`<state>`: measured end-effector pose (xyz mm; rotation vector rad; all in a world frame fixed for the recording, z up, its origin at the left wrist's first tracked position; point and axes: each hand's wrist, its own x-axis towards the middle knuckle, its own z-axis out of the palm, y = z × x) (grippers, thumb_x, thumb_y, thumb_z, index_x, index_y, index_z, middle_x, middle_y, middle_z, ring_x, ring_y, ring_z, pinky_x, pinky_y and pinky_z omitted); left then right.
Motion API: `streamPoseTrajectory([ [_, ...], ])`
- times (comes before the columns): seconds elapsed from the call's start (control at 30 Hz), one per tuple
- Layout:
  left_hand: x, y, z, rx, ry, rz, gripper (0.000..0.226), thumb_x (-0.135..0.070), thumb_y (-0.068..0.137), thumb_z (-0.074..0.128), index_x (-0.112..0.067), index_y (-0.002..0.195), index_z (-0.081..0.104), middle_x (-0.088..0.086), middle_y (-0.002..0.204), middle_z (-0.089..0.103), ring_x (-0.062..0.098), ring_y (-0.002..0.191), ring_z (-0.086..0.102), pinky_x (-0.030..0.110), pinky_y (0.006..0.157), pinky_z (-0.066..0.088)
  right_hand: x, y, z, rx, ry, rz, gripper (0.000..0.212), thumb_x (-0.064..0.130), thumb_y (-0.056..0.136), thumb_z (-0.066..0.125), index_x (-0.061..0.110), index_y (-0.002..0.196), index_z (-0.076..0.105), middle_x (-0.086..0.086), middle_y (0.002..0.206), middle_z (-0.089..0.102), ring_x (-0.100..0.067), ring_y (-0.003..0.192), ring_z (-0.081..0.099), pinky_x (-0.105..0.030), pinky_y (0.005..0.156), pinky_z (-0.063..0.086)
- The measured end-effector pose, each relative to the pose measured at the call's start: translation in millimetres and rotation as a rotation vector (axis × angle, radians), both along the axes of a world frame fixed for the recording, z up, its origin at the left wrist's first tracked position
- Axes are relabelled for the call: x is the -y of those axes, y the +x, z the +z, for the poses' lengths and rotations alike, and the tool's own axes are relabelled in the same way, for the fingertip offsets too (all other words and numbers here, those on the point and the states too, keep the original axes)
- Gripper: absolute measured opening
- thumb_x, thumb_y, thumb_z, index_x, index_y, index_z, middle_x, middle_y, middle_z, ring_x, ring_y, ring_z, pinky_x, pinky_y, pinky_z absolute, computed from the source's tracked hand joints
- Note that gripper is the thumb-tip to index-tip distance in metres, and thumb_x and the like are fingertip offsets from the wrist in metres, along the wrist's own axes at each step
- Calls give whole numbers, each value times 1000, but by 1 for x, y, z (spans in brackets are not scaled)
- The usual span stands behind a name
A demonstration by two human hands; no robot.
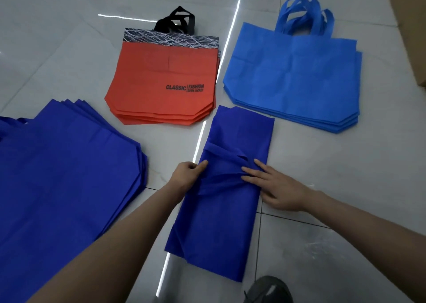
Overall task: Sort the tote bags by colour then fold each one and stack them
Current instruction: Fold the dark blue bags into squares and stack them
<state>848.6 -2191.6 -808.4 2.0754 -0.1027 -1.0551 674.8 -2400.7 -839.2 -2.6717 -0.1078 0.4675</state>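
Head view: a dark blue tote bag (221,199), folded lengthwise into a long narrow strip, lies on the pale tiled floor (345,187) in front of the person, its handles (221,153) crossing the strip about halfway up. The left hand (186,173) pinches the strip's left edge beside the handles, thumb and fingers closed on the cloth. The right hand (274,187) lies flat with fingers spread, pressing on the handles at the right edge. To the left sits a stack of dark blue bags (64,176), unfolded. Beyond the strip lies a stack of orange bags (161,83) with black handles and printed lettering, and to its right a stack of light blue bags (295,76). A dark shoe (267,290) shows at the bottom edge.
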Motion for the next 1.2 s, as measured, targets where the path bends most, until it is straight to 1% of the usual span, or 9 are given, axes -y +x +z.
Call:
streamPoseTrajectory([
  [0.2, 18, -22, -11, 41, -111, 33, 26, -26, 99, 43, -6, 102, 59, 10, 103, 65, 27, 94, 62, 38, 83, 52, -16, 6, 3, 251, 93, -373, 61, 28, 76, 23, 17, 120, 65, 8, 142, 45, -13, 140, 20, -51, 116, 7],
  [0.33, 24, -34, -15, 35, -162, 118, 20, -25, 98, 45, -10, 94, 58, 9, 96, 65, 29, 93, 62, 38, 80, 52, -44, 11, 2, 466, -45, -292, 38, 30, 92, 39, 10, 119, 56, -4, 121, 62, -22, 124, 49, -46, 111, 21],
  [0.5, 22, -32, -15, -127, -207, 232, 17, -21, 97, 49, -11, 90, 61, 8, 93, 67, 21, 83, 64, 28, 65, 53, -45, 1, -17, 274, -205, -150, 50, 40, 102, 20, 17, 143, 37, 3, 144, 45, -17, 129, 45, -36, 107, 33],
  [0.7, 25, -19, -5, -465, -98, 347, 14, -13, 94, 55, -2, 101, 59, 13, 97, 65, 25, 82, 62, 35, 61, 50, -16, -15, -7, 262, -146, -91, 88, -5, 60, 61, 9, 143, 37, -6, 142, 47, -22, 123, 52, -34, 105, 40],
  [0.77, 23, -15, -4, -527, -67, 349, 23, -14, 93, 56, -1, 112, 57, 16, 107, 64, 27, 84, 63, 38, 62, 51, -9, -26, -5, 250, -159, 8, 97, -5, 62, 66, 13, 148, 27, -4, 151, 34, -22, 135, 38, -33, 110, 32],
  [0.93, 19, -14, -5, -561, -51, 329, 29, -17, 92, 59, -3, 116, 56, 16, 114, 63, 30, 92, 63, 42, 65, 53, -10, -43, -7, 210, -205, -28, 79, 11, 81, 40, 26, 152, 8, 2, 158, 14, -20, 146, 10, -36, 118, 10],
  [1.03, 20, -19, 0, -403, -15, 183, 21, -19, 95, 54, 0, 104, 58, 15, 109, 63, 27, 86, 62, 35, 67, 52, -12, -35, -9, 112, -97, -34, 78, 21, 87, 44, 38, 149, 0, 12, 157, 12, -11, 145, 7, -31, 117, 9],
  [1.13, 11, -20, -3, 120, 51, -54, 27, -24, 98, 45, -5, 116, 51, 10, 109, 58, 21, 88, 58, 31, 72, 47, -15, -31, -11, 126, 77, -176, 58, 32, 92, 39, 32, 147, 23, 12, 152, 28, -5, 141, 15, -22, 114, 10],
  [1.2, -3, -15, 1, 452, -87, -242, 39, -17, 94, 44, -11, 132, 43, 3, 125, 49, 16, 107, 53, 29, 85, 45, -18, -29, -11, 153, 206, -304, 52, 29, 90, 43, 24, 141, 40, 9, 146, 39, -7, 138, 23, -13, 111, 10],
])
